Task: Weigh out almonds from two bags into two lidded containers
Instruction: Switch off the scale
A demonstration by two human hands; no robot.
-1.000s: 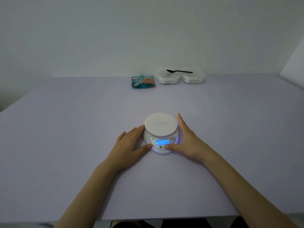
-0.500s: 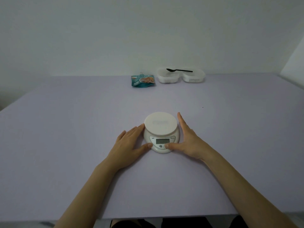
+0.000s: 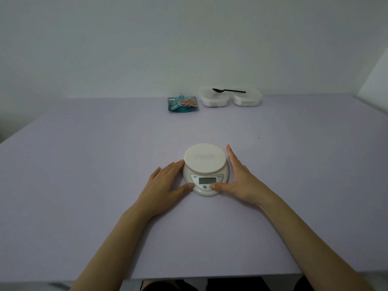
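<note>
Setup step. Your left hand (image 3: 165, 183) and right hand (image 3: 239, 179) flank the scale (image 3: 205, 162), fingers (image 3: 232, 157) straight, gripping nothing; right thumb on its front, display (image 3: 207, 180) dark. Almond bag (image 3: 183, 104), containers (image 3: 214, 100) far behind scale. Next: fetch a container

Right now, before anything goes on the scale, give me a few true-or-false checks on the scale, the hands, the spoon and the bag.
1. The scale has a bare platform. True.
2. The display glows blue. False: it is grey and unlit.
3. The black spoon lies across the left container and the right container. True.
4. The teal bag sits right of the containers. False: it sits left of them.
5. The left hand grips the bag. False: it rests flat on the table against the scale's left side.
6. The right hand has its thumb on the scale's front panel. True.
</note>
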